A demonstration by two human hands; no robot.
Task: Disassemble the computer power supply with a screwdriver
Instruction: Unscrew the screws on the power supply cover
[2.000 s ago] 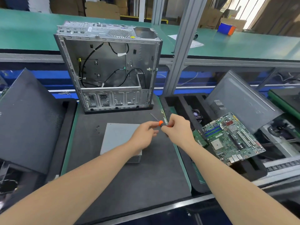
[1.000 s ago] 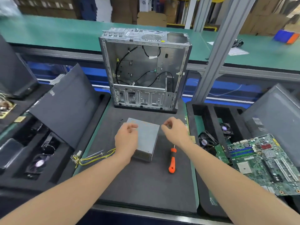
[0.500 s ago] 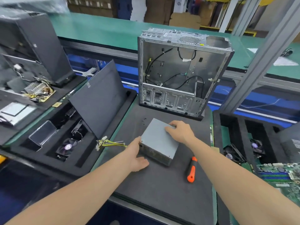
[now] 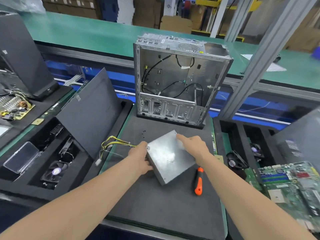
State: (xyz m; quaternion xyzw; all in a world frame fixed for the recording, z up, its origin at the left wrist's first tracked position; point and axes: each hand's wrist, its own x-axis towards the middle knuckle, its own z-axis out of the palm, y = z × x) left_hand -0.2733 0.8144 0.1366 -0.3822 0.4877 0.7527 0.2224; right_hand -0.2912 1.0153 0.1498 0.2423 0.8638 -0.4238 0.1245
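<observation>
Likely stiff, weighty: take PSU (image 4: 170, 156) by opposite side walls. Gripped at left edge by curled fingers of left hand (image 4: 140, 158); touched on top by right hand (image 4: 194, 144), fingers straight.

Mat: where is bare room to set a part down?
Bare: mat near the front edge, below the power supply. Between supply and case, room beside small screws. Crowded: screwdriver right, wires left.

Your power supply (image 4: 170, 156), a grey metal box (yellow wires (image 4: 114, 143) trailing left), lies skewed on the worktop (image 4: 155, 201); the orange-and-black screwdriver (image 4: 198, 181) lies just beside it.
</observation>
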